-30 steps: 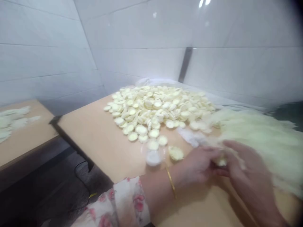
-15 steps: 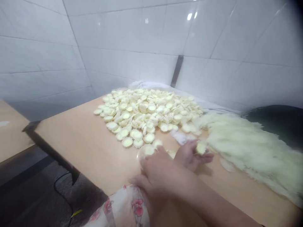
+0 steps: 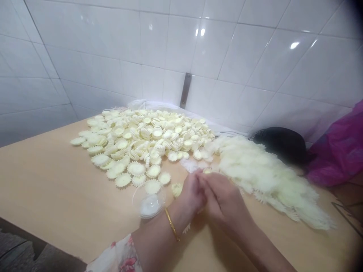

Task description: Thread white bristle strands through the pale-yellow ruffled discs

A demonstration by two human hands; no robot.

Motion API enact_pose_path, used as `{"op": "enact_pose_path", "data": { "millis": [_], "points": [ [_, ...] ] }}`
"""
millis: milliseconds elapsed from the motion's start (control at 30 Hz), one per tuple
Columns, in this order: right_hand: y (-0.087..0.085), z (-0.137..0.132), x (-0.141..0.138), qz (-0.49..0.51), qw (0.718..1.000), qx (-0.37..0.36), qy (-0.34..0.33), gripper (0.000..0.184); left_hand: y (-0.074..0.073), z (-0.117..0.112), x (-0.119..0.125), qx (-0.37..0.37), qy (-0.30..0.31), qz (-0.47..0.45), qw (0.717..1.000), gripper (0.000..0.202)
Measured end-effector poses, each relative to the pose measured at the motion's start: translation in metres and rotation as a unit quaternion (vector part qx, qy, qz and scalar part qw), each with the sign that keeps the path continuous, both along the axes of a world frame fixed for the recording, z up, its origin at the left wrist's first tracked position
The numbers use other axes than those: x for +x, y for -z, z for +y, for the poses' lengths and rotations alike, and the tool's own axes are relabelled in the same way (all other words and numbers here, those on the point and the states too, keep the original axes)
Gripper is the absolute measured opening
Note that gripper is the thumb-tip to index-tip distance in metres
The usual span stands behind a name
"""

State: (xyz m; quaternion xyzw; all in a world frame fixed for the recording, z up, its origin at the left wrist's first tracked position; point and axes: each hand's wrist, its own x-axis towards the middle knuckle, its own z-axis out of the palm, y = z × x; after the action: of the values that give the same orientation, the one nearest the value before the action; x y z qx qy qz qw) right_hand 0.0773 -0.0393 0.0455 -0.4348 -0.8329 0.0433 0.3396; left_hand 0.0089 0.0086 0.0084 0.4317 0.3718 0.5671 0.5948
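My left hand [image 3: 193,192], with a gold bangle at the wrist, is closed and pressed against my right hand [image 3: 224,194]. Between the two, at the fingertips, shows the edge of a pale yellow scalloped disc [image 3: 207,170]; most of it is hidden. The right fingers are closed too, and what they pinch is covered. Left of my hands stands a clear round container [image 3: 149,207] with something whitish in it. Another scalloped disc [image 3: 177,190] lies by my left wrist. Beyond spreads a big heap of such discs [image 3: 153,132].
A pile of thin, pale, jagged-edged sheets [image 3: 263,177] lies on the wooden table [image 3: 56,181] at right. Behind it are a black rounded object [image 3: 280,143] and magenta plastic or cloth [image 3: 337,147]. A tiled wall [image 3: 113,34] closes off the back.
My right hand has left the clear container and joined my left hand, which held a disc on open fingers and has now closed. The view has swung to the right.
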Motion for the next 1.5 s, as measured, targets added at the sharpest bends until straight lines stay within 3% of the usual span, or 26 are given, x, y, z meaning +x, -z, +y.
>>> {"op": "enact_pose_path", "data": {
  "millis": [67, 133, 200, 233, 400, 500, 633, 800, 967, 1100, 1233, 1400, 1500],
  "points": [
    [0.024, 0.01, 0.018, -0.05, 0.996, 0.068, -0.007, 0.039, -0.003, -0.001, 0.002, -0.109, 0.034, -0.116, 0.987, 0.03],
    [0.042, 0.017, 0.03, -0.043, 0.992, 0.114, -0.014, 0.047, -0.007, -0.002, 0.003, -0.219, 0.035, -0.254, 0.941, 0.026],
    [0.051, 0.021, 0.036, -0.005, 0.99, 0.138, -0.017, 0.047, -0.01, -0.003, 0.004, -0.282, 0.037, -0.359, 0.889, 0.021],
    [0.053, 0.022, 0.039, 0.017, 0.99, 0.141, -0.018, 0.045, -0.01, -0.004, 0.005, -0.286, 0.041, -0.37, 0.883, 0.019],
    [0.048, 0.03, 0.052, 0.137, 0.986, 0.08, 0.053, 0.028, -0.006, -0.008, 0.007, -0.241, 0.098, -0.276, 0.925, 0.009],
    [0.04, 0.033, 0.059, 0.239, 0.963, -0.043, 0.116, 0.015, -0.004, -0.012, 0.009, -0.204, 0.115, -0.203, 0.951, 0.007],
    [0.033, 0.033, 0.06, 0.319, 0.926, -0.177, 0.1, 0.02, 0.0, -0.015, 0.012, -0.163, 0.134, -0.134, 0.968, 0.023],
    [0.036, 0.033, 0.056, 0.301, 0.929, -0.182, 0.113, 0.034, 0.0, -0.016, 0.012, -0.133, 0.092, -0.084, 0.983, 0.022],
    [0.044, 0.031, 0.059, 0.292, 0.928, -0.216, 0.086, 0.029, -0.004, -0.012, 0.007, -0.159, 0.078, -0.111, 0.978, 0.011],
    [0.042, 0.026, 0.061, 0.296, 0.931, -0.207, 0.059, 0.044, -0.006, -0.01, 0.006, -0.183, 0.077, -0.118, 0.973, 0.009],
    [0.037, 0.025, 0.061, 0.366, 0.895, -0.253, 0.025, 0.036, -0.002, -0.007, 0.006, -0.187, 0.098, -0.093, 0.973, 0.018],
    [0.035, 0.023, 0.058, 0.424, 0.86, -0.273, 0.075, 0.026, 0.002, -0.006, 0.004, -0.111, 0.069, -0.036, 0.991, 0.02],
    [0.04, 0.027, 0.059, 0.491, 0.808, -0.321, 0.046, 0.03, 0.002, -0.006, 0.002, -0.096, 0.06, -0.031, 0.993, 0.017]
  ]
}}
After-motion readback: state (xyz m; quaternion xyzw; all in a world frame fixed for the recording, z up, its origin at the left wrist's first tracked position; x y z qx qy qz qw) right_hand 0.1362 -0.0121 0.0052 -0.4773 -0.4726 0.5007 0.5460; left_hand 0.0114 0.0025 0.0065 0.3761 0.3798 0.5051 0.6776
